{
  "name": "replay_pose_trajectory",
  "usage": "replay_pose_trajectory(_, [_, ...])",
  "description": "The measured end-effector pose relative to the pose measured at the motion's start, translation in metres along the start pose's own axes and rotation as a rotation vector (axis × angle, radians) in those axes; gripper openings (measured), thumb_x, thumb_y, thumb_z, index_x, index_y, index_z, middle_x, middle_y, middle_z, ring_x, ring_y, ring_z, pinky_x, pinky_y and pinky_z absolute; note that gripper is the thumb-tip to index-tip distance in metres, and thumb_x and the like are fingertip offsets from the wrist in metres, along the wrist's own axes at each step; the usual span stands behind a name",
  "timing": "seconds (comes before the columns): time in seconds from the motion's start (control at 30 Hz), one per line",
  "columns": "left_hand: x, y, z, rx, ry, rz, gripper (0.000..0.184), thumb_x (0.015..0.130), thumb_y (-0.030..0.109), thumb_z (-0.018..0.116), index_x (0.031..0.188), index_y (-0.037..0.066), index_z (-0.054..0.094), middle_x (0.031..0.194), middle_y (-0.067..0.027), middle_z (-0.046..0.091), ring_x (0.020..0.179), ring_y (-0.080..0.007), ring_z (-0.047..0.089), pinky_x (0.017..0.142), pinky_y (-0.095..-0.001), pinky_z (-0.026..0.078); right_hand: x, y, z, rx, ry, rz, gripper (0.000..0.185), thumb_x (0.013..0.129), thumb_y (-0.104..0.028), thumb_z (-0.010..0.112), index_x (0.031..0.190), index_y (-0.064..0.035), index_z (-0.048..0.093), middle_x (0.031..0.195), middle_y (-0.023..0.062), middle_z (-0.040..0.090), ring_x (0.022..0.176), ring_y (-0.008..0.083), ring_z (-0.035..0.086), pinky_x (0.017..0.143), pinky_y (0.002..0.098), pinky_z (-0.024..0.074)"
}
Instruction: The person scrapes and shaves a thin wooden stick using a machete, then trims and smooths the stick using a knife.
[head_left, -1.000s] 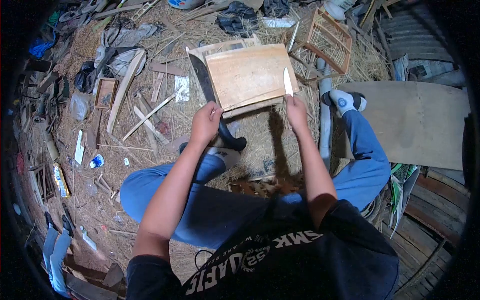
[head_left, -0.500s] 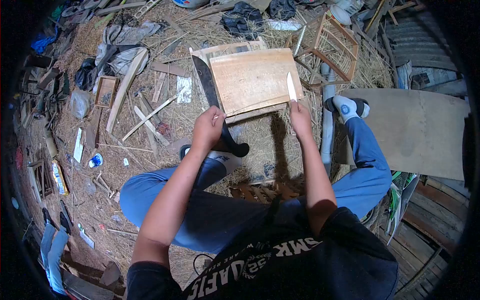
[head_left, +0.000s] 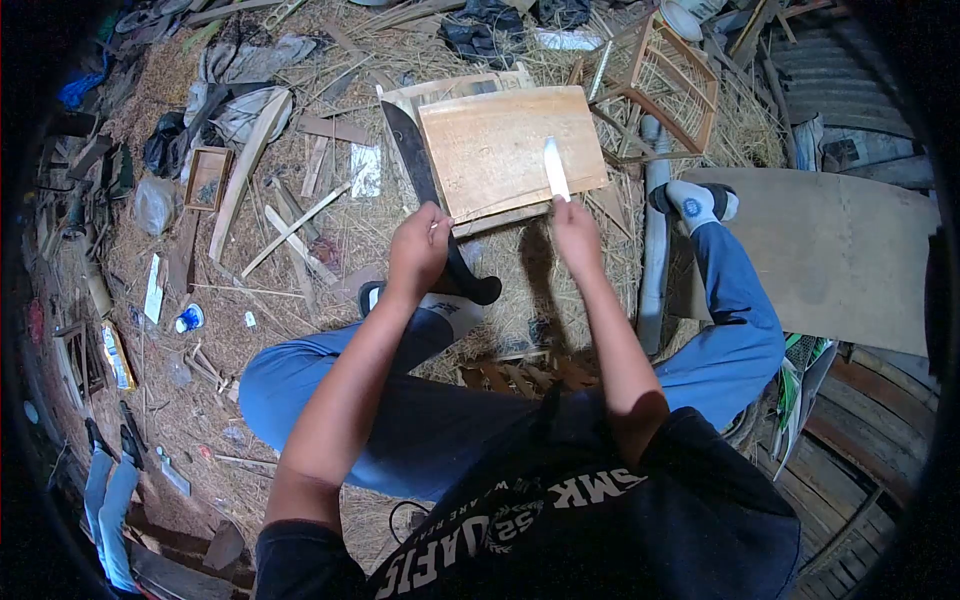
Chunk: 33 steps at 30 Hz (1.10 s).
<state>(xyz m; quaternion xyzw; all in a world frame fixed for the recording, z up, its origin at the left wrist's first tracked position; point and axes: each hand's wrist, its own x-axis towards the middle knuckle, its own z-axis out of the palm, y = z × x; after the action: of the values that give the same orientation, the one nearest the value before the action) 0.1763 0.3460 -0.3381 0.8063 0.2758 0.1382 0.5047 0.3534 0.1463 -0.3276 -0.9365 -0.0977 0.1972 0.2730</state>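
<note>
A light wooden board (head_left: 510, 145) lies tilted on a low wooden frame in front of me. My right hand (head_left: 577, 235) is closed on the handle of a knife (head_left: 555, 170), its pale blade pointing away over the board's lower right part. At the board's lower left corner, my left hand (head_left: 420, 245) pinches the end of a thin strip (head_left: 510, 202) that runs along the near edge. A dark curved machete (head_left: 408, 150) rests along the board's left side, its black handle (head_left: 475, 288) near my foot.
A slatted wooden frame (head_left: 672, 85) stands at the upper right. A large flat panel (head_left: 810, 260) lies to the right, beside a grey pole (head_left: 654, 240). Wood offcuts (head_left: 250, 170), a small wooden box (head_left: 208, 178) and a plastic bag (head_left: 155, 205) are at left. Another person's legs (head_left: 112, 510) show at lower left.
My right hand and the knife have moved left along the board's near edge. My left hand has stayed at the corner, still pinching.
</note>
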Motion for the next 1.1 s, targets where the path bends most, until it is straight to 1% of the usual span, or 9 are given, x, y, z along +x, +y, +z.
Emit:
replay_pose_trajectory(0.2, [-0.001, 0.004, -0.002, -0.018, -0.006, -0.008, 0.018, 0.097, 0.017, 0.064, 0.091, 0.001, 0.058, 0.075, -0.0179, 0.059, 0.068, -0.0299, 0.059, 0.066, -0.0395, 0.047, -0.050, -0.052, 0.032, -0.012, -0.132, -0.109, 0.046, 0.104, -0.038, 0.048, 0.094, 0.0013, 0.070, 0.092, 0.0294, 0.068, 0.087, 0.0508, 0.065, 0.081, 0.0546, 0.0512])
replay_pose_trajectory(0.33, [-0.003, 0.003, -0.002, -0.092, 0.006, -0.011, 0.018, 0.098, 0.017, 0.065, 0.091, 0.001, 0.059, 0.075, -0.0164, 0.060, 0.067, -0.0275, 0.058, 0.066, -0.0385, 0.047, -0.013, -0.006, -0.004, 0.046, 0.006, 0.028, 0.050, 0.105, -0.041, 0.048, 0.091, 0.0022, 0.068, 0.085, 0.0264, 0.068, 0.080, 0.0441, 0.066, 0.075, 0.0491, 0.0496])
replay_pose_trajectory(0.47, [-0.003, 0.003, -0.002, -0.125, -0.027, -0.063, 0.018, 0.097, 0.017, 0.065, 0.091, 0.001, 0.059, 0.076, -0.0157, 0.060, 0.068, -0.0264, 0.058, 0.067, -0.0377, 0.047, 0.017, 0.038, -0.009, 0.062, 0.119, 0.034, 0.049, 0.105, -0.040, 0.048, 0.089, 0.0020, 0.068, 0.081, 0.0270, 0.067, 0.077, 0.0458, 0.065, 0.072, 0.0501, 0.0491])
replay_pose_trajectory(0.67, [-0.002, 0.001, -0.001, -0.055, -0.005, -0.049, 0.017, 0.098, 0.016, 0.065, 0.091, 0.001, 0.059, 0.076, -0.0149, 0.060, 0.068, -0.0239, 0.058, 0.067, -0.0366, 0.047, -0.043, -0.037, 0.020, 0.019, -0.034, 0.000, 0.048, 0.105, -0.039, 0.046, 0.091, 0.0024, 0.067, 0.090, 0.0309, 0.067, 0.090, 0.0505, 0.064, 0.082, 0.0534, 0.0505])
replay_pose_trajectory(0.77, [-0.001, 0.001, -0.001, -0.038, -0.025, -0.043, 0.018, 0.098, 0.017, 0.065, 0.091, 0.001, 0.059, 0.076, -0.0145, 0.061, 0.067, -0.0242, 0.058, 0.066, -0.0368, 0.047, -0.018, -0.003, 0.006, 0.094, 0.024, -0.088, 0.051, 0.105, -0.041, 0.047, 0.089, 0.0028, 0.067, 0.085, 0.0294, 0.066, 0.081, 0.0482, 0.064, 0.076, 0.0520, 0.0492])
replay_pose_trajectory(0.87, [0.000, 0.001, -0.002, -0.046, -0.033, -0.065, 0.019, 0.098, 0.018, 0.064, 0.092, 0.001, 0.060, 0.076, -0.0143, 0.061, 0.066, -0.0248, 0.057, 0.066, -0.0370, 0.047, 0.009, 0.021, -0.012, 0.132, 0.108, 0.091, 0.053, 0.105, -0.040, 0.046, 0.084, 0.0037, 0.067, 0.083, 0.0291, 0.066, 0.078, 0.0475, 0.064, 0.072, 0.0527, 0.0484])
replay_pose_trajectory(0.97, [-0.001, 0.002, 0.000, -0.052, -0.037, -0.068, 0.019, 0.098, 0.019, 0.065, 0.092, 0.002, 0.060, 0.074, -0.0138, 0.061, 0.065, -0.0235, 0.056, 0.065, -0.0366, 0.047, -0.018, 0.003, 0.019, 0.059, 0.125, -0.097, 0.046, 0.105, -0.034, 0.045, 0.093, 0.0024, 0.070, 0.090, 0.0298, 0.068, 0.087, 0.0500, 0.066, 0.078, 0.0555, 0.0502])
replay_pose_trajectory(1.03, [0.000, 0.010, -0.006, 0.027, -0.057, -0.078, 0.014, 0.096, 0.014, 0.065, 0.092, 0.001, 0.061, 0.081, -0.0193, 0.067, 0.072, -0.0346, 0.066, 0.067, -0.0410, 0.051, -0.056, -0.032, 0.042, 0.054, -0.072, -0.118, 0.044, 0.104, -0.036, 0.046, 0.095, -0.0009, 0.070, 0.091, 0.0296, 0.068, 0.088, 0.0507, 0.065, 0.081, 0.0546, 0.0512])
replay_pose_trajectory(1.1, [0.000, 0.006, -0.003, -0.002, -0.049, -0.063, 0.016, 0.097, 0.016, 0.065, 0.092, 0.002, 0.061, 0.076, -0.0167, 0.063, 0.068, -0.0286, 0.060, 0.065, -0.0387, 0.049, -0.066, -0.051, 0.045, 0.036, -0.184, -0.096, 0.045, 0.103, -0.040, 0.047, 0.095, -0.0022, 0.070, 0.089, 0.0290, 0.067, 0.087, 0.0494, 0.065, 0.080, 0.0544, 0.0512])
